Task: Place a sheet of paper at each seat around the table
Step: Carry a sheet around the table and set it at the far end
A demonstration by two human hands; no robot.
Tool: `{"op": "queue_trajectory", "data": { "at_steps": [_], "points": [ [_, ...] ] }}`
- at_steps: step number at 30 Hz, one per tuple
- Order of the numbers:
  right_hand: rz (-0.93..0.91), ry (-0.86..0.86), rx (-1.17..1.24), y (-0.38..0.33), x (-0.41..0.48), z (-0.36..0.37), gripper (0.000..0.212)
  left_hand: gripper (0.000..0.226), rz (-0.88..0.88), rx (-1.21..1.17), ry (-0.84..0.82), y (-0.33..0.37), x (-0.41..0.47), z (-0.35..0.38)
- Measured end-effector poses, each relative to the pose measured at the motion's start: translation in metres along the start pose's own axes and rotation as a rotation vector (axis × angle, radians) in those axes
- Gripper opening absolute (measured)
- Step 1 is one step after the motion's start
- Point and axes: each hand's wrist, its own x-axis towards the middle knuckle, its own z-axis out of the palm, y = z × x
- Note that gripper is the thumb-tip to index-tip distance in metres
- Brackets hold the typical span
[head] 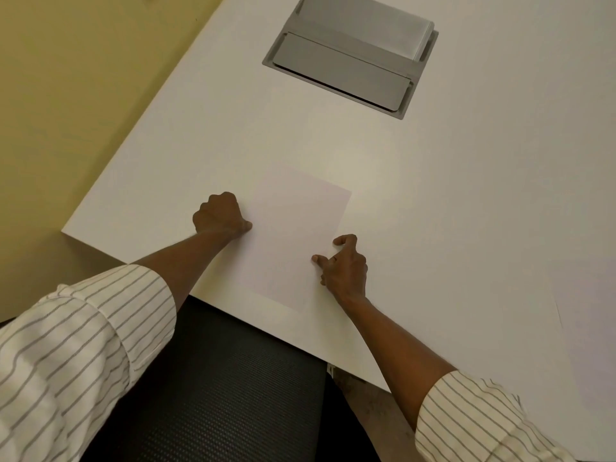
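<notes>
sheets of paper: 2, one [293, 238] at center, second [590, 328] at 4 o'clock
hands: 2, left hand [220, 215], right hand [343, 265]
table: 1 [466, 195]
cable hatch: 1 [350, 55] at 12 o'clock
chair: 1 [216, 388] at 6 o'clock

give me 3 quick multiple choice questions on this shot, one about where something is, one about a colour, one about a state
1. Where does the sheet of paper lie?
A. on the chair
B. on the table, between both hands
C. on the grey hatch

2. What colour is the chair back?
A. black
B. red
C. white

3. How is the left hand?
A. spread flat
B. fisted at the sheet's edge
C. raised in air

Key: 1 B, the right hand touches its other edge; 2 A, dark mesh; 3 B, fingers curled.
</notes>
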Motion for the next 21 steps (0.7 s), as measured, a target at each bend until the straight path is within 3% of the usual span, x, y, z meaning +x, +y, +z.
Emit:
{"op": "queue_trajectory", "data": {
  "at_steps": [4,13,21],
  "points": [
    [-0.026,-0.004,-0.060,-0.001,-0.001,0.002,0.049,0.046,0.008,0.021,0.023,0.003,0.000,0.000],
    [-0.043,0.001,-0.046,0.000,-0.001,0.001,0.050,0.060,0.008,0.060,0.025,0.001,0.003,0.006],
    [-0.004,-0.041,0.006,0.000,-0.002,-0.007,0.042,0.051,0.012,0.090,0.034,0.006,-0.015,-0.009]
  ]
}}
